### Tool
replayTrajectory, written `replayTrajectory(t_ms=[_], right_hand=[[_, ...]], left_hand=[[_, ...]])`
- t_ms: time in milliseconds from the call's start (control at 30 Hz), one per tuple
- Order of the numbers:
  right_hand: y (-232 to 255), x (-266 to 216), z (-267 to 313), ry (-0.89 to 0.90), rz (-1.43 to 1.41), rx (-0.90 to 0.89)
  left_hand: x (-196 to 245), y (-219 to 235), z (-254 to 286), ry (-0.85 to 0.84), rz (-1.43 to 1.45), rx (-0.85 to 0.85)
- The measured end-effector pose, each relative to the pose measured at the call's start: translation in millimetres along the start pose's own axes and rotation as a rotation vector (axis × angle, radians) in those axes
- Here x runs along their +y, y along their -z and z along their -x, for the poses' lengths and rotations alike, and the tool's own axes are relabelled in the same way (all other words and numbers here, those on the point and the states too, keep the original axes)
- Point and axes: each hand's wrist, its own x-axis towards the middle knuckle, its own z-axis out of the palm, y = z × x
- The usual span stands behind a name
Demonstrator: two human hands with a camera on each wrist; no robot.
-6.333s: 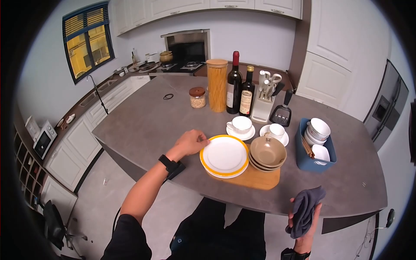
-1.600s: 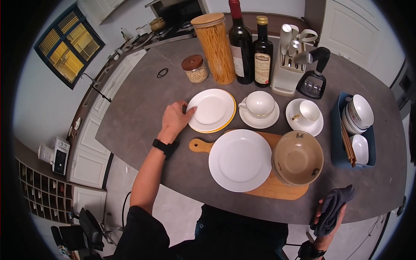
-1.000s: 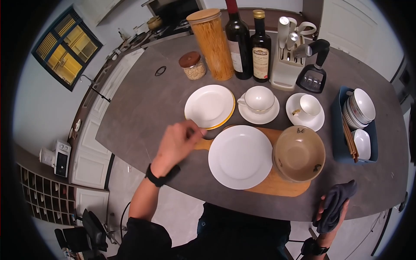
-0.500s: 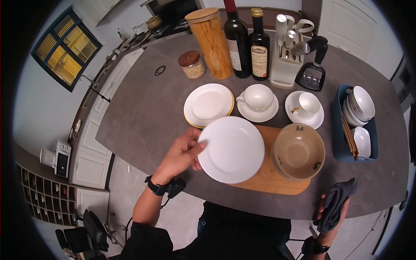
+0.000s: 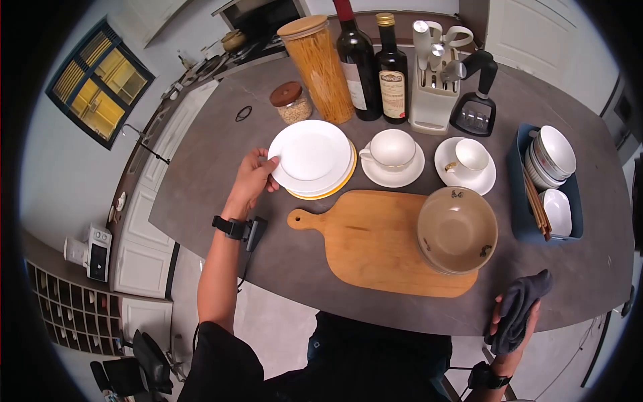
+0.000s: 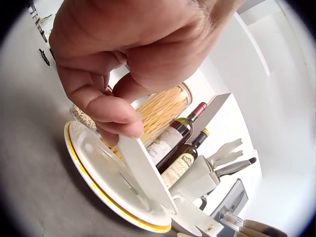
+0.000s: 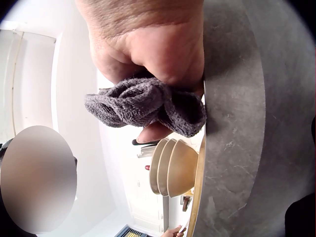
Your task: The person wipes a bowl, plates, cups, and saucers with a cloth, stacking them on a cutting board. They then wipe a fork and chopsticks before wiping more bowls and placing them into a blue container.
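Observation:
My left hand (image 5: 253, 179) pinches the left rim of a plain white plate (image 5: 308, 155) and holds it tilted just above a yellow-rimmed plate (image 5: 331, 190) on the grey counter. In the left wrist view the thumb and fingers (image 6: 111, 111) clamp the white plate's (image 6: 145, 168) edge over the yellow-rimmed plate (image 6: 98, 185). My right hand (image 5: 512, 328) is at the counter's near right edge and grips a dark grey cloth (image 5: 521, 308); the cloth (image 7: 148, 106) bunches under the curled fingers (image 7: 153, 54).
A bare wooden board (image 5: 375, 244) carries stacked tan bowls (image 5: 457, 231) at its right end. Behind stand two cups on saucers (image 5: 392, 155), a pasta jar (image 5: 315, 63), two bottles (image 5: 358, 60), a knife block (image 5: 432, 90) and a blue bin (image 5: 519, 201) of white bowls.
My left hand set the yellow-rimmed plate on the counter, then lifted the white plate off the board and carried it back-left over that plate. The right hand stays put with the cloth.

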Motion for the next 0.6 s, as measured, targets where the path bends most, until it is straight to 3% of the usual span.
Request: replayTrajectory(t_ms=[300, 400, 467, 600], right_hand=[[1, 1, 0, -0.048, -0.032, 0.035], [11, 2, -1, -0.066, -0.049, -0.044], [10, 3, -1, -0.059, -0.048, -0.031], [7, 3, 1, -0.057, -0.062, 0.004]], left_hand=[[-14, -3, -11, 0.056, -0.044, -0.022], [-13, -5, -10, 0.068, -0.169, -0.018], [-13, -6, -7, 0.023, -0.386, 0.004], [-10, -8, -6, -0.021, -0.533, 0.038]])
